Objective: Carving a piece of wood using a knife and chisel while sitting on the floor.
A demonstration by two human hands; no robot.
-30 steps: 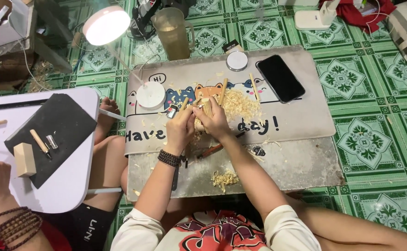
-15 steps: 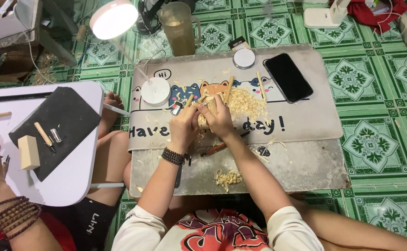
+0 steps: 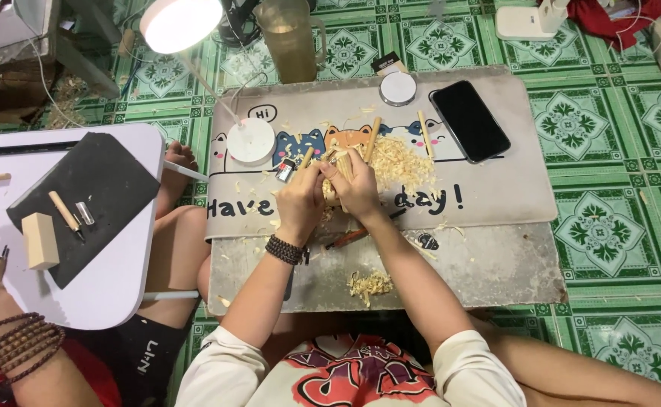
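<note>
A green patterned tile floor (image 3: 609,196) lay under a low grey table (image 3: 496,264). A lit round lamp (image 3: 182,22) shone beside a white side table (image 3: 119,286).

One phone (image 3: 469,120), one lamp (image 3: 182,24), one wooden block (image 3: 40,240), perhaps three loose sticks (image 3: 372,139), two shaving piles (image 3: 400,164).

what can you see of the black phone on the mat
The black phone is a slim, glossy slab with rounded corners, its screen dark. It lies flat and tilted on the grey cartoon mat at the upper right, beside a small round white disc. Nothing rests on it; both hands are away from it.
</note>
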